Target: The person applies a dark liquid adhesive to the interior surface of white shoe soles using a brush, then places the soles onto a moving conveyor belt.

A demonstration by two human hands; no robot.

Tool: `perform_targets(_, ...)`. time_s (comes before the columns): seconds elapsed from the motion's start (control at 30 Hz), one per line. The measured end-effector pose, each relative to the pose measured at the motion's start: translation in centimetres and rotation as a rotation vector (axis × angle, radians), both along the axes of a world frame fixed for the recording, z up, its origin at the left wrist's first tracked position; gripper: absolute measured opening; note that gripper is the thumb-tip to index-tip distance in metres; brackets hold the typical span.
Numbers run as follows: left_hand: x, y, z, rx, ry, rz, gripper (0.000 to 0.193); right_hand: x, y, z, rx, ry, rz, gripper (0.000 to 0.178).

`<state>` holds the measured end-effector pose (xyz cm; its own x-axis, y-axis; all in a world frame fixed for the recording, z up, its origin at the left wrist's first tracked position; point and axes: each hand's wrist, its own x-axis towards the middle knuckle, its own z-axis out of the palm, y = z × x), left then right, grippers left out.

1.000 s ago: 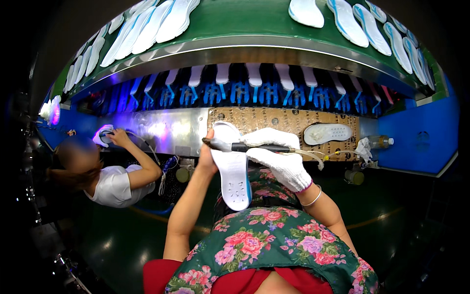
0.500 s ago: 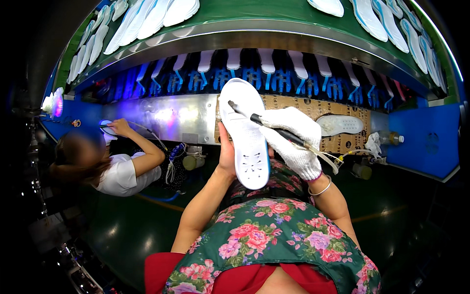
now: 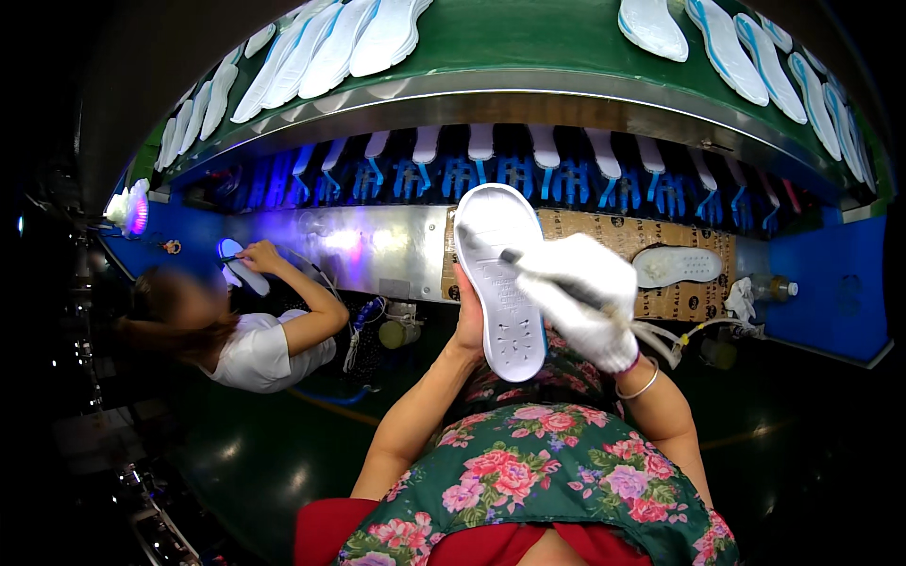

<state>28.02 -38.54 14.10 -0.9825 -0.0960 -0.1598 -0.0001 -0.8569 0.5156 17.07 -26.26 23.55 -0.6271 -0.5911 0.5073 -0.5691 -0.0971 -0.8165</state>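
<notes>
My bare left hand (image 3: 470,316) grips a white shoe sole (image 3: 511,307) with a blue side edge from underneath. The sole's inner face is turned up, its toe end pointing away and small dark slots showing at the near end. In my right hand (image 3: 590,297), which wears a white knitted glove, is a slim black-handled brush (image 3: 511,256) with a thin hose at its rear. Its bristle tip is smeared by motion over the upper half of the sole. A metal bangle circles my right wrist.
Another white sole (image 3: 678,267) lies on a cardboard sheet (image 3: 590,224) at right. A clear bottle (image 3: 780,289) stands beside crumpled white cloth. White soles (image 3: 654,30) ride on a green belt (image 3: 528,42) above; strips hang beneath. At left a co-worker (image 3: 269,344) handles a sole.
The brush and gloved hand have shifted over the sole and are now blurred. My whole view has moved, so the scene sits lower and farther right.
</notes>
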Motion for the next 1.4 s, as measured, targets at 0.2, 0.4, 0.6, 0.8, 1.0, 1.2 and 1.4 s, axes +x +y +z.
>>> perform_targets(0.2, -0.7, -1.0, 1.3, -0.215, -0.186, 0.094, 0.094, 0.5, -0.9, -0.8, 0.032, 0.249, 0.015, 0.024)
perform_targets(0.4, -0.5, -3.2, 0.7, -0.172, -0.105, 0.108, 0.095, 0.4, -0.8, -0.7, -0.012, -0.077, 0.006, 0.021)
perform_targets(0.6, -0.6, -4.2, 0.4, 0.083, 0.023, 0.062, 0.106, 2.5, -1.2, -2.2, 0.035, 0.272, 0.128, 0.031)
perform_targets(0.8, -1.1, -5.5, -0.3, 0.072, 0.083, 0.067, 0.114, 2.3, -1.2, -1.4, -0.009, 0.14, 0.051, 0.027)
perform_targets(1.0, -1.6, -6.8, 0.0, 0.269, 0.246, -0.178, 0.116, 3.7, -1.8, -1.6, -0.077, 0.102, 0.286, 0.028)
perform_targets(1.2, -2.4, -7.2, 0.5, 0.337, 0.305, -0.103, 0.116, 4.1, -1.8, -2.8, 0.058, 0.298, 0.154, 0.032)
perform_targets(1.4, -3.1, -8.5, -0.3, 0.264, 0.331, -0.038, 0.114, 3.7, -1.9, -2.1, -0.084, 0.071, 0.239, 0.029)
